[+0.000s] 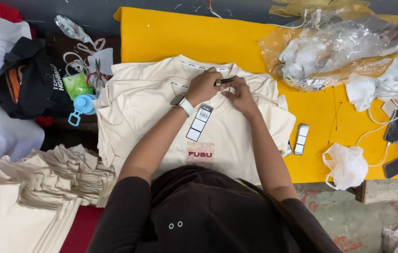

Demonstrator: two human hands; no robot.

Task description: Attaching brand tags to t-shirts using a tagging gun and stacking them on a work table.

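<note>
Entry, worktop under yellow cloth (171, 35), as I see it from the head camera.

Item one: a stack of cream T-shirts (171, 100), lying flat near the front edge, left of centre, collars toward the far edge. The top shirt carries a small printed patch low on its chest.

Item two: my left hand (203, 86), smartwatch on the wrist, fingers curled and pressed together on the collar of the top shirt. A dark, slim tool (224, 81) sticks out between this hand and the other; I cannot tell which hand actually pinches it.

Item three: my right hand (241, 96), fingers bent and pressed onto the same collar, touching the left hand.

Item four: a long paper tag (200, 122), white and black, lying on the shirt just below the left wrist.

Item five: more paper tags (301, 138), stacked just beside the right edge of the shirt pile.

Item six: a white plastic bag (346, 165) at the front edge, right side.

Item seven: two phones (397, 146) near the right edge.

Item eight: a second pile of cream shirts (25, 192), off the worktop's left front corner.
</note>
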